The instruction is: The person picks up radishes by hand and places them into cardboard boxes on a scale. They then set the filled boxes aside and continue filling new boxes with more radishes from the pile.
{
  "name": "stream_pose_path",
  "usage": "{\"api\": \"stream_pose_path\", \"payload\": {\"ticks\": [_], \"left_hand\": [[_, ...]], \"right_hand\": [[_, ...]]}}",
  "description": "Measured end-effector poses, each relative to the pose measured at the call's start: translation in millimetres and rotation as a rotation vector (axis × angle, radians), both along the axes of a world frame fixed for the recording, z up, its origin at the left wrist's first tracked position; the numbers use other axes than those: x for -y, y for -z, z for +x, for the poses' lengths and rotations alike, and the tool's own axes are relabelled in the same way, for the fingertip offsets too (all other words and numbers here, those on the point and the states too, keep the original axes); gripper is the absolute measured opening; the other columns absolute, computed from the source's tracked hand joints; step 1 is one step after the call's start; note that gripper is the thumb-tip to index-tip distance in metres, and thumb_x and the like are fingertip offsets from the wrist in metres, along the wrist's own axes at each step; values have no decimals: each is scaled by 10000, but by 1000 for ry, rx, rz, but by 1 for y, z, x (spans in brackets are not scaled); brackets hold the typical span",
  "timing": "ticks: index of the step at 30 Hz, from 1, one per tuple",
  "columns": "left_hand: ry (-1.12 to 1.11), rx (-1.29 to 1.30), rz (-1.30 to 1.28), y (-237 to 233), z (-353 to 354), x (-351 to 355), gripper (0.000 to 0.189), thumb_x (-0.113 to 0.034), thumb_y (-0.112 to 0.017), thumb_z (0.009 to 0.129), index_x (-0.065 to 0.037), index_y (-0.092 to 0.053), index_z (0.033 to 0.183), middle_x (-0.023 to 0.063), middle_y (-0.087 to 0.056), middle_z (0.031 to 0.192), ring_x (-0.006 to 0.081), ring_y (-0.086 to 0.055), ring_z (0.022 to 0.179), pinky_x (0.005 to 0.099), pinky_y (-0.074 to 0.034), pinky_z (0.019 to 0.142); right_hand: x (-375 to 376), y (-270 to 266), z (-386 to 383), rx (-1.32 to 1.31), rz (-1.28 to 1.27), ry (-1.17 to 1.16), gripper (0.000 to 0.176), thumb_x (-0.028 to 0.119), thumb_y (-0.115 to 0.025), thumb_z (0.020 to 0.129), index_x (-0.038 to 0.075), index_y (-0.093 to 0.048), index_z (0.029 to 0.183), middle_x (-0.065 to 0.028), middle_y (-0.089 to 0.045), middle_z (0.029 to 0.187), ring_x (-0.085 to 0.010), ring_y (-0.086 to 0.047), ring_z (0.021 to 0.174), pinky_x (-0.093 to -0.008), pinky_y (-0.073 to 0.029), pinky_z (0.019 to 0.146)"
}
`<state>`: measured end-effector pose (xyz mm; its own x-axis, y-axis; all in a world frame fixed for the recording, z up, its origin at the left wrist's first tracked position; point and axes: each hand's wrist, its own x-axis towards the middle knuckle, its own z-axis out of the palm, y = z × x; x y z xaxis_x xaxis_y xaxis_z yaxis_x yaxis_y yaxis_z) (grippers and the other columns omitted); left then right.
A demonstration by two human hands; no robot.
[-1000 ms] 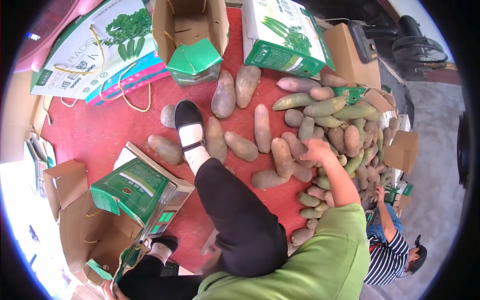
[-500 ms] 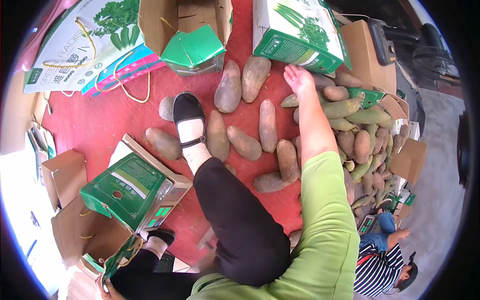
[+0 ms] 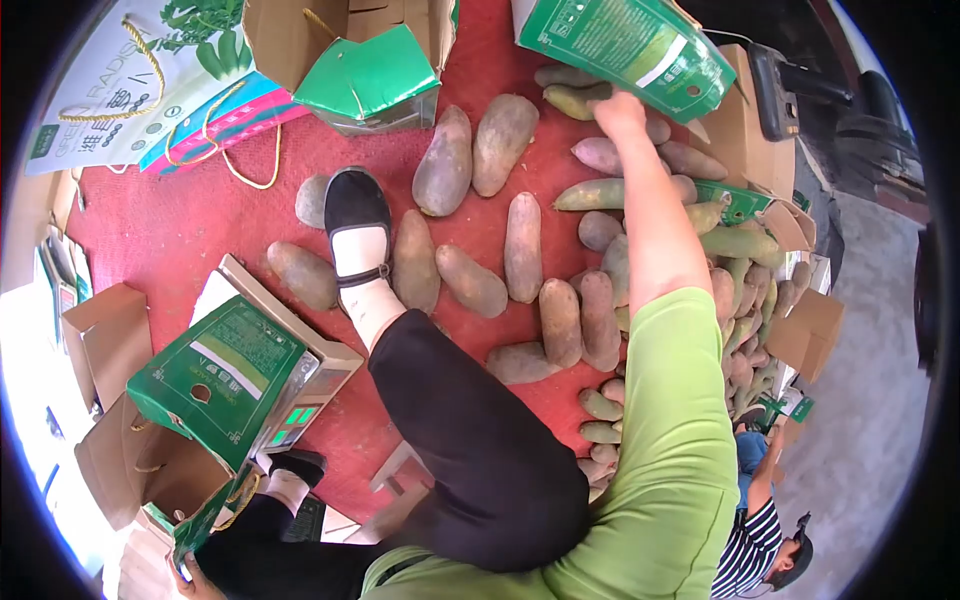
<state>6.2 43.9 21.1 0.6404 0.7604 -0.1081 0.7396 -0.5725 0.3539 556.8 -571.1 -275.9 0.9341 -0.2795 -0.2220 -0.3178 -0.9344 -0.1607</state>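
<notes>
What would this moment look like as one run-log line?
Right hand: at green radish, contact unclear | left hand: at rim of open carton | digital scale: display lit

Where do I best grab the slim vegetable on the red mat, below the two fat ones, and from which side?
Probably take the slim vegetable around its middle, coming from above and across its width. It lies flat, longer than wide, with bare red mat on both sides of its upper half; another vegetable lies close to its lower left.

Bright overall; white glare burns out lower left; sheen on green flap (image 3: 365,78); fisheye bending, black corners.
</notes>
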Motion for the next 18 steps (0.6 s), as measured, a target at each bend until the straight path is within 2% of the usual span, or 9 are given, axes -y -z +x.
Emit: {"api": "stream_pose_path", "payload": {"ticks": [1,2,3,5,8,9,13,18], "left_hand": [[35,42,18,-2,15,14,251,-101,-690,816,68,-647,996,178,-668,960,278,-610,851,408,-484,792],[32,41,19,-2,15,14,251,-101,-690,816,68,-647,996,178,-668,960,278,-610,851,408,-484,792],[20,25,-3,-2,15,12,257,-103,-680,828,66,-640,1018,163,-668,974,252,-602,858,389,-481,797],[-15,-2,-37,-4,14,8,263,-106,-668,844,63,-633,1043,148,-667,989,225,-593,865,369,-477,804],[-70,-30,-65,-5,9,4,262,-109,-661,853,60,-630,1051,145,-666,989,221,-591,865,365,-474,811],[-98,-39,-71,-6,6,2,261,-110,-659,856,59,-630,1054,144,-666,990,220,-591,865,364,-473,814],[-181,-55,-103,-9,5,5,260,-114,-650,868,55,-627,1064,141,-665,990,215,-588,866,360,-469,824],[-51,-95,-111,-13,19,10,253,-121,-634,885,41,-625,1079,130,-656,1041,197,-583,902,352,-461,841]], "right_hand": [[2,12,6,-68,-33,-42,689,286,-683,738,90,-433,1350,-222,-497,1310,-373,-492,1191,-408,-393,1008],[4,29,11,-135,-66,-86,683,292,-678,748,92,-428,1352,-216,-489,1319,-370,-482,1203,-416,-388,1014],[2,37,10,-135,-65,-89,683,292,-678,748,92,-428,1352,-216,-489,1319,-370,-482,1203,-416,-388,1014],[-4,54,15,29,-333,-270,628,306,-654,780,102,-447,1337,-197,-448,1358,-357,-432,1253,-423,-365,1036],[-18,61,26,-10,-392,-396,596,315,-637,805,104,-453,1331,-181,-414,1385,-345,-389,1288,-419,-341,1054],[-25,66,28,-16,-388,-406,552,187,-610,817,148,-450,1343,-171,-421,1383,-332,-375,1302,-410,-318,1072],[-38,92,33,41,-446,-457,540,162,-602,813,152,-457,1334,-167,-422,1382,-333,-381,1296,-413,-327,1063],[-35,109,31,142,-492,-472,528,131,-591,809,158,-465,1322,-162,-424,1380,-335,-388,1288,-418,-338,1053]]}}
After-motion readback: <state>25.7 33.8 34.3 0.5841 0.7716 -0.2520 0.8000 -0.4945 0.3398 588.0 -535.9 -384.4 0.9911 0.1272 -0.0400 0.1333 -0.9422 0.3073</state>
